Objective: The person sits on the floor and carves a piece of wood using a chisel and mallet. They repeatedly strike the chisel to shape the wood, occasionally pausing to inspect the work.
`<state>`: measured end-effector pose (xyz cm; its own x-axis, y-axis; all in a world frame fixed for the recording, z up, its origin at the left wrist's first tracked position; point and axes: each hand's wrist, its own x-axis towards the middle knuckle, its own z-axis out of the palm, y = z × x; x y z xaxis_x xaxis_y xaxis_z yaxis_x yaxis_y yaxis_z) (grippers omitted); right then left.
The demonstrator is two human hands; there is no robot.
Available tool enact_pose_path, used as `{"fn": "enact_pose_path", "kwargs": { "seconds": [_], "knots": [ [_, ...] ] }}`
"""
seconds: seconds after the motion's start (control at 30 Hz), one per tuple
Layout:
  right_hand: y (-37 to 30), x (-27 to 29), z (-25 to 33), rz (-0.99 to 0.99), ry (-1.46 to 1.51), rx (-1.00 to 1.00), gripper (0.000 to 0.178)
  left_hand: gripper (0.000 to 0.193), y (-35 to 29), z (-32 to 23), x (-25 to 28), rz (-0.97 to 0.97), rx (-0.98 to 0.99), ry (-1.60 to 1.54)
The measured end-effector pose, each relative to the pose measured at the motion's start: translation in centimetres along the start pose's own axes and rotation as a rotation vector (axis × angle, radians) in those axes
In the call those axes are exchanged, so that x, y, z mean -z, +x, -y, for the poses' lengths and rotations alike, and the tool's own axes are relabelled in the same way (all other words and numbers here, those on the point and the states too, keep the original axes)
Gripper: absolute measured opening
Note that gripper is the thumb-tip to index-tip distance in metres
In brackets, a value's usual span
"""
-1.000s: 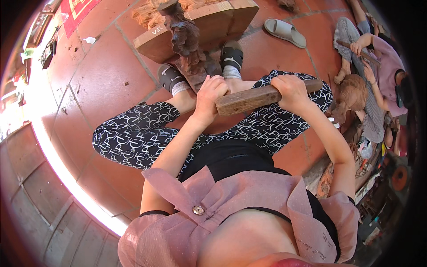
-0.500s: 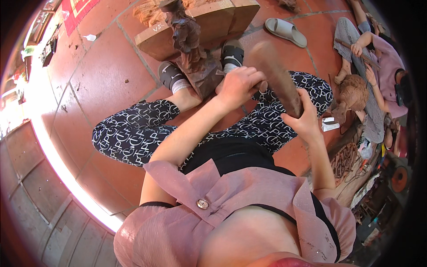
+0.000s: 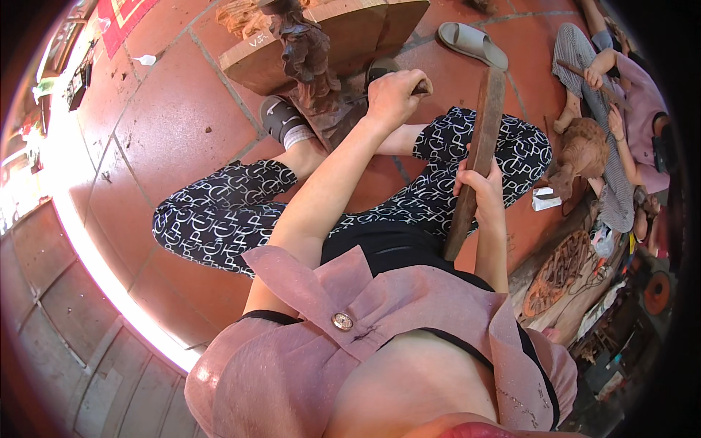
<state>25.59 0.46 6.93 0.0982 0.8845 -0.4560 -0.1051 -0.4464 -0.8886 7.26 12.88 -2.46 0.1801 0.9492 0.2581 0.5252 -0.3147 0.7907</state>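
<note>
In my right hand I grip a long, squared wooden bar around its middle. It stands steeply, its lower end close to my waist. My left hand is closed in a fist on a slim tool; only its dark end shows, and the rest is hidden by my fingers. Just left of that fist stands a dark brown carved wooden figure between my feet. The bar and my left hand are apart.
Behind the figure lies a thick wooden block. A grey slipper is on the tiled floor. At right, a co-worker holds a stick beside another carving. A round tray of small tools sits near my right side.
The bar has swung away from my left hand and now stands more upright. My left fist has shifted forward, away from my body, while my right hand has drawn slightly left.
</note>
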Motion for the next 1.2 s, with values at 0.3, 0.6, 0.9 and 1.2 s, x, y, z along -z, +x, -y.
{"fn": "enact_pose_path", "kwargs": {
  "seconds": [0.3, 0.6, 0.9, 1.2],
  "knots": [
    [1.0, -0.3, -0.9, 0.085, -0.408, -0.079, 0.058, 0.012, -0.3, 0.8, -0.3, 0.045, -0.012, 0.122],
    [0.5, 0.3, -1.4, 0.071, -0.378, -0.104, 0.056, 0.012, -0.5, 0.9, -0.7, 0.033, -0.043, 0.116],
    [0.4, 1.2, -1.5, 0.094, -0.24, -0.125, 0.058, 0.014, -1.0, 1.6, -0.9, 0.147, -0.104, 0.117],
    [1.1, 0.9, -2.1, 0.151, -0.201, -0.186, 0.061, 0.02, -0.5, 1.0, -0.2, 0.004, -0.045, 0.107]
  ]
}}
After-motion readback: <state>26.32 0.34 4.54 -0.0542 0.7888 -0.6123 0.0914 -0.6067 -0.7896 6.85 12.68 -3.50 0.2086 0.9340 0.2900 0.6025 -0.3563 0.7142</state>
